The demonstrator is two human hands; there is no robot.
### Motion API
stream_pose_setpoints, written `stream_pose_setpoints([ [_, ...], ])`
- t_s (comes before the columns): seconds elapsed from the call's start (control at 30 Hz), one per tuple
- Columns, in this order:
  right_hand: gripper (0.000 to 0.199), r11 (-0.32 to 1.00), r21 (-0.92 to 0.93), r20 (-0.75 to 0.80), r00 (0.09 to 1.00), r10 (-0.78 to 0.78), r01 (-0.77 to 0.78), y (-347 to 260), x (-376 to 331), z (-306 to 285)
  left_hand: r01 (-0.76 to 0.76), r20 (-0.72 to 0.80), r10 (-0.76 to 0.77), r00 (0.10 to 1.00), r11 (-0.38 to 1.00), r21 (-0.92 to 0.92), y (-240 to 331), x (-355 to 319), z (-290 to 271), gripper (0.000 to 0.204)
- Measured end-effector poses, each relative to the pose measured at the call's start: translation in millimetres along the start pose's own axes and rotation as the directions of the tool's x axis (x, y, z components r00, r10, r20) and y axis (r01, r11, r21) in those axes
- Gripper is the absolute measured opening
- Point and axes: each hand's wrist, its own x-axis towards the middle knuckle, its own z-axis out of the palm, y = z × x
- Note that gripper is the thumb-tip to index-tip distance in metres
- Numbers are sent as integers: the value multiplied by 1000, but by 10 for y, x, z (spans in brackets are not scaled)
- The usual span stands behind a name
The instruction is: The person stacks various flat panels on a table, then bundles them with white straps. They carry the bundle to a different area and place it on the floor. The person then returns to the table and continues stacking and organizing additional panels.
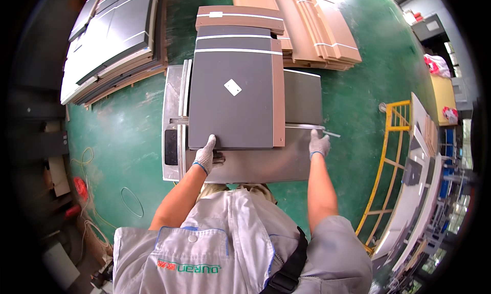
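My left hand [207, 155] grasps the dark panel's [232, 97] near edge; its long axis runs near-to-far. My right hand [318, 145] grips a metal strip [307, 126].

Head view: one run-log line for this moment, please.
left hand gloved, on near edge of dark grey panel | right hand at metal guide bar | panel flat on metal table

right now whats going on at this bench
A person in white work gloves stands at a metal table on a green floor. The left hand grips the near edge of a dark grey panel lying on it. The right hand rests at the table's right edge. Stacks of grey panels and brown panels lie beyond.
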Motion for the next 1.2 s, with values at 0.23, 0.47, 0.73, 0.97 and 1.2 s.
stream_pose_setpoints([
  [0.23,27,361,868,394,915,-83,-341,255,1552,177,-57,-60,66,996,989,138,64,-69,160,78],
  [0.47,24,340,752,72,441,-894,566,-1952,-1463,-402,-99,-42,105,994,987,127,39,68,190,85],
  [0.73,43,-124,23,46,-125,-991,992,-1876,-2447,1181,-469,409,895,179,-288,835,266,-754,-148,33],
  [0.97,46,99,-36,76,102,-992,994,-1773,-2553,1256,-95,420,742,522,-439,893,1000,-270,-1308,11],
  [1.2,46,341,-195,60,358,-932,920,-1769,-2596,1311,366,-68,928,365,-76,928,1207,-453,-4384,11],
])
